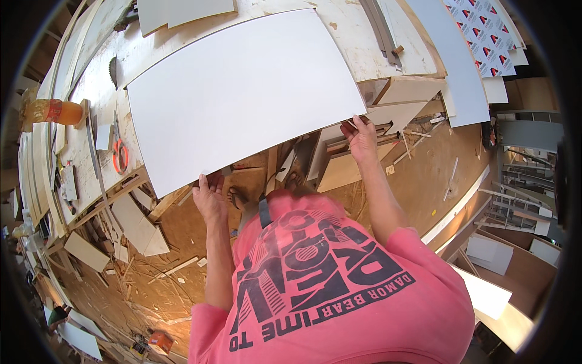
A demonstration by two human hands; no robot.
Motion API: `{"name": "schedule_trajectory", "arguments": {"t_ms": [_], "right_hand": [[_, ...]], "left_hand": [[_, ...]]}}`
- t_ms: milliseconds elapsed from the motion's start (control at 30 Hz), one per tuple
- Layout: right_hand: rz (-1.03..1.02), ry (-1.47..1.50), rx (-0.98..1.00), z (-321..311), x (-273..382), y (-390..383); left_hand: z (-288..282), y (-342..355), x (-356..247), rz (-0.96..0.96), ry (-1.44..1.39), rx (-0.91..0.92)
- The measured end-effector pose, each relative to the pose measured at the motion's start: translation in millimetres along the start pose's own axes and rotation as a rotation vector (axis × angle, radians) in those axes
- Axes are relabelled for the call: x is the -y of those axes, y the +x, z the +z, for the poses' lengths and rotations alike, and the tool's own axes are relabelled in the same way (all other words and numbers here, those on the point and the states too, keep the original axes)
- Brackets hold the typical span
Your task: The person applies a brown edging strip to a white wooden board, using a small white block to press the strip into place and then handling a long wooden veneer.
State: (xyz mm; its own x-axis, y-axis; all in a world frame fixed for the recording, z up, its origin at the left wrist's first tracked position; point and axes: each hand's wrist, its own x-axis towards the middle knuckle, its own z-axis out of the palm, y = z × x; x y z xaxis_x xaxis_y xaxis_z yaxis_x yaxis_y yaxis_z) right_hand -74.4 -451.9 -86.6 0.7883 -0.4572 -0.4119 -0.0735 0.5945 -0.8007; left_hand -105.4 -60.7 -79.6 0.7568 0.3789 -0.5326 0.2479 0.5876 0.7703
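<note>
A large white sheet (245,97) lies on the cluttered workbench (400,48), its near edge overhanging. My left hand (210,193) holds that edge toward its left part, fingers curled at it and partly hidden underneath. My right hand (359,134) grips the same edge at the near right corner. Orange-handled scissors (120,155) lie left of the sheet, near a toothed circular blade (112,71) and a plastic bottle of orange liquid (63,111). Wood panels (185,12) lie beyond the sheet.
Panels (461,91) stand at the right, with ladder-like frames (518,206) farther down. Wood offcuts (88,252) litter the brown floor (442,158) and the area under the bench. An orange box (159,341) sits at lower left, near what looks like another person (59,314).
</note>
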Motion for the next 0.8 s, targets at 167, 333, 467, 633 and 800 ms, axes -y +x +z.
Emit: {"name": "schedule_trajectory", "arguments": {"t_ms": [167, 333, 467, 633, 800], "right_hand": [[-0.033, 0.004, -0.012, 3, -3, -1], [-0.038, 0.011, -0.020, 3, 0, -2], [-0.056, 0.029, -0.043, 3, 0, -1], [-0.042, 0.028, -0.053, 17, -11, -1], [0.025, -0.015, 0.153, 23, -10, -7]], "left_hand": [[1, 0, -1, 0.023, 0.009, -0.006], [8, -6, -3, 0.023, 0.005, -0.032], [-2, 1, 3, -0.011, 0.019, 0.049], [5, -25, -20, -0.147, -0.109, -0.073], [11, -46, -22, -0.066, 0.551, 0.246]]}}
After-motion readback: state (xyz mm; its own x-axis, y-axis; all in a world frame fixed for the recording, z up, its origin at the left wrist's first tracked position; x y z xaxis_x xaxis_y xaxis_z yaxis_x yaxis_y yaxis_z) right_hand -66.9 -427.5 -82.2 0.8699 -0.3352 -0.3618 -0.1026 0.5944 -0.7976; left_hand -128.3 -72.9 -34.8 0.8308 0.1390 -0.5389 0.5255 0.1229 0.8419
